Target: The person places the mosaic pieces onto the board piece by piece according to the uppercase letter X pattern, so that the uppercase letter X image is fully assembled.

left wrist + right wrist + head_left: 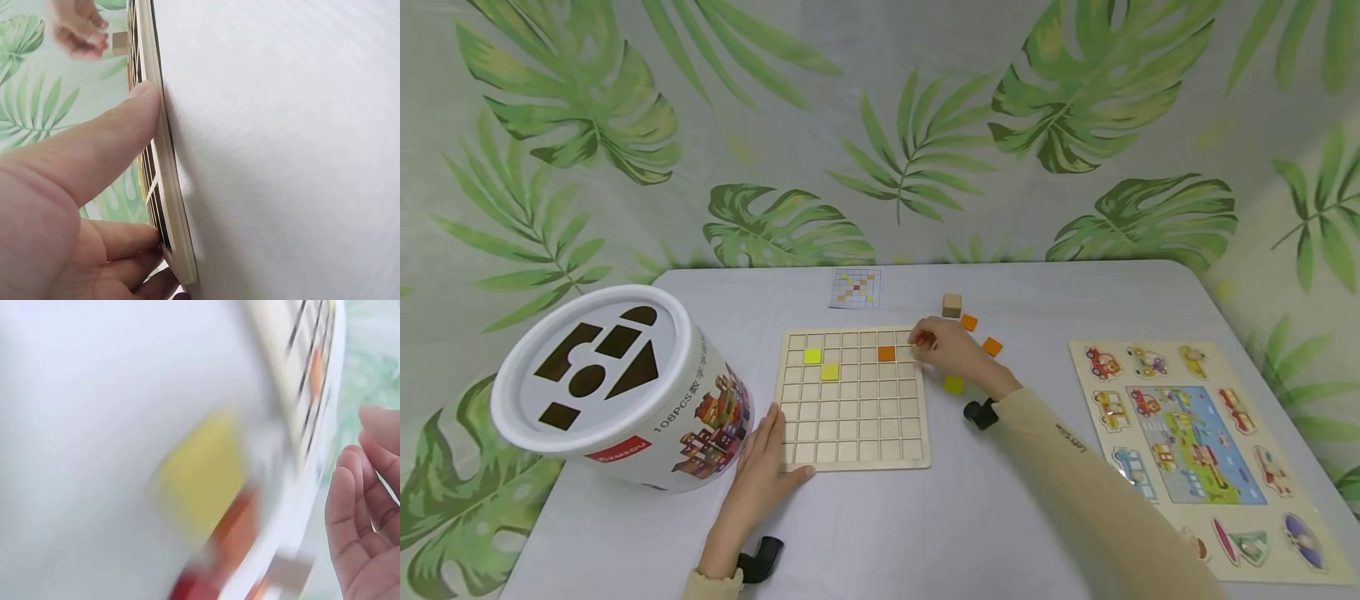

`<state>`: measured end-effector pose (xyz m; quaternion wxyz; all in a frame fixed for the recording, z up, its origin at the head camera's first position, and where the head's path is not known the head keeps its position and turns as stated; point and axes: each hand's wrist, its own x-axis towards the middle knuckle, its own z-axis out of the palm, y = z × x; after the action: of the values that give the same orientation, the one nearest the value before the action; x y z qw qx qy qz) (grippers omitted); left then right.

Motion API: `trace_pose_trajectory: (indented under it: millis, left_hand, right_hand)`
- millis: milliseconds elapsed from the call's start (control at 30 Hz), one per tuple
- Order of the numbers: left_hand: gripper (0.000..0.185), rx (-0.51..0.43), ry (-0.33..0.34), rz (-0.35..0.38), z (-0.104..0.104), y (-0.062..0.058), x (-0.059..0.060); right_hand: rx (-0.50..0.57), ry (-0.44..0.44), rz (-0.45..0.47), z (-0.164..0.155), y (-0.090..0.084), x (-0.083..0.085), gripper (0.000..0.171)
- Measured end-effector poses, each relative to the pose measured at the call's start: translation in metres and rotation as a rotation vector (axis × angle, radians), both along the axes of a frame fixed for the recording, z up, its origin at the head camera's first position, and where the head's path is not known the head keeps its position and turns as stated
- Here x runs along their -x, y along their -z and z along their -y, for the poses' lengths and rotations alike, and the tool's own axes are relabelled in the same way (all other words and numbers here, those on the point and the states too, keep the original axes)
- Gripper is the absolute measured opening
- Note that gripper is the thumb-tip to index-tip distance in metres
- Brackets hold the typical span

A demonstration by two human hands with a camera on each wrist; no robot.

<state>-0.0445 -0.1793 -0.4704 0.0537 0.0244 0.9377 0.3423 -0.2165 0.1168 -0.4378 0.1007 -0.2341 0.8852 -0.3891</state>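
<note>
A wooden grid board [853, 433] lies mid-table. It holds two yellow tiles [812, 356] at its upper left and one orange tile [886, 353] near the top right. My left hand [763, 467] rests flat at the board's near-left corner. Its thumb [134, 109] presses along the board edge [170, 187]. My right hand [940, 346] hovers at the board's top-right corner with loosely curved fingers [350, 506] and nothing visible in them. Beside it lie loose orange tiles [992, 346], a yellow tile [953, 384] and a wooden cube [952, 305]. The right wrist view is motion-blurred.
A white shape-sorter bucket [617, 392] lies tilted left of the board, close to my left hand. A small pattern card [855, 287] sits behind the board. A vehicle peg puzzle [1195, 450] fills the table's right side. A leaf-print backdrop stands behind the table.
</note>
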Motion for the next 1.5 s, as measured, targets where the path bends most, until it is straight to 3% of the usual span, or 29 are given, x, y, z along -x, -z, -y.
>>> trace_pose_trajectory:
  millis: [167,300,600,767,1000,1233,1500]
  left_hand:
    - [0.095,0.008,0.001,0.022,0.001,0.001,0.001]
    - [0.096,0.012,0.001,0.026,0.001,0.000,0.001]
    - [0.095,0.012,0.001,0.017,0.000,0.000,0.002]
    - [0.095,0.013,-0.006,0.021,0.000,0.000,0.003]
    - [0.095,0.008,-0.001,0.013,0.000,0.001,0.002]
    - [0.095,0.000,-0.002,0.015,0.001,0.001,0.001]
    - [0.095,-0.007,-0.007,0.023,0.000,0.001,0.001]
  right_hand:
    - [-0.041,0.086,0.022,-0.044,0.006,-0.002,0.015]
    - [-0.117,0.110,0.034,-0.061,0.013,-0.002,0.017]
    - [-0.169,0.021,-0.032,-0.062,0.021,-0.003,0.020]
    - [-0.162,0.021,-0.016,-0.060,0.021,-0.002,0.019]
    - [-0.094,0.021,-0.002,-0.040,0.012,-0.003,0.021]
    - [-0.028,-0.062,-0.015,0.004,0.007,-0.006,0.021]
    - [-0.097,-0.192,-0.080,0.049,0.012,-0.004,0.015]
